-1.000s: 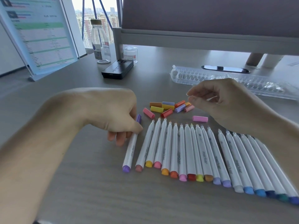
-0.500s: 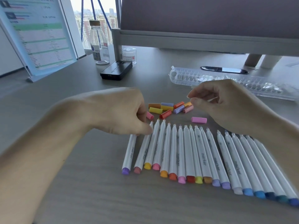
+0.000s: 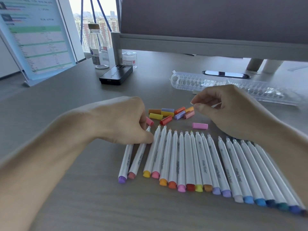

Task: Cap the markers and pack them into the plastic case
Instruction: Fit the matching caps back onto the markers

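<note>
Left hand (image 3: 123, 120) is curled down over the upper part of the salmon-ended marker (image 3: 137, 160), which is pinched near its bare tip; the top of the purple-ended marker (image 3: 125, 162) beside it is hidden by the same hand. Uncapped markers (image 3: 190, 157) are laid side by side across the desk (image 3: 83, 205), coloured ends nearest. Beyond their tips loose caps (image 3: 168, 113) are heaped, with a pink cap (image 3: 200, 126) lying apart. Right hand (image 3: 233, 114) is raised over the row, thumb and forefinger closed together (whether anything is held cannot be told). Farther back the plastic case (image 3: 188, 81) is lying open, partly blocked by that hand, then a phone (image 3: 225, 74), a black box (image 3: 116, 75), a jar (image 3: 129, 59) and a bottle (image 3: 98, 47).
</note>
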`<state>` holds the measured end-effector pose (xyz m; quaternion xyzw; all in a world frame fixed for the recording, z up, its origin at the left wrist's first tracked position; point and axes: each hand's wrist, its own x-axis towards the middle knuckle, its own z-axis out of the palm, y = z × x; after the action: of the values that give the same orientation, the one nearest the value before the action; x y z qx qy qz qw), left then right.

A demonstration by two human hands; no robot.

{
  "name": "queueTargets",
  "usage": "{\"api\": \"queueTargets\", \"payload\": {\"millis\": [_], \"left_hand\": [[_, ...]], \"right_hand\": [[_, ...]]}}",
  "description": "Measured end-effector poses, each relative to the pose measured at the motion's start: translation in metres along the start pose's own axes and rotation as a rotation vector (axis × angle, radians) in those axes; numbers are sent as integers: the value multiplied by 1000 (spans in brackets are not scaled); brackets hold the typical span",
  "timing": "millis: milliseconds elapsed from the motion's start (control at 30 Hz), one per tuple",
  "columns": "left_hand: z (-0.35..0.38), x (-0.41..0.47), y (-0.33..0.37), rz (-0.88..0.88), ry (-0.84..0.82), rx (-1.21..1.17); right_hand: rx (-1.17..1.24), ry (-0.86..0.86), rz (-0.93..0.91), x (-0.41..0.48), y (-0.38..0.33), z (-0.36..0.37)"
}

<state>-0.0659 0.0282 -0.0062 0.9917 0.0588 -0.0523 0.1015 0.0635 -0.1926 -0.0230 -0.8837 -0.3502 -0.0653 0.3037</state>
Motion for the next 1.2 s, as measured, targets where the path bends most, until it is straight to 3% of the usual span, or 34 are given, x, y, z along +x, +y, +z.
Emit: {"api": "queueTargets", "payload": {"millis": [167,367,500,867,1067,1200], "left_hand": [[-4,1,0,6,-1,-107],[-9,4,4,76,130,-630],[0,11,6,120,237,-824],[5,27,-8,80,465,-1151],[8,36,-13,-63,546,-1222],[13,39,-13,-62,545,-1182]], "right_hand": [[-6,-1,20,0,0,-2],[-36,-52,49,0,1,-2],[-9,-97,51,-2,-1,-5],[-46,-85,52,-1,0,-4],[-50,-80,60,-1,-1,-3],[-66,-87,62,-2,-3,-3]]}}
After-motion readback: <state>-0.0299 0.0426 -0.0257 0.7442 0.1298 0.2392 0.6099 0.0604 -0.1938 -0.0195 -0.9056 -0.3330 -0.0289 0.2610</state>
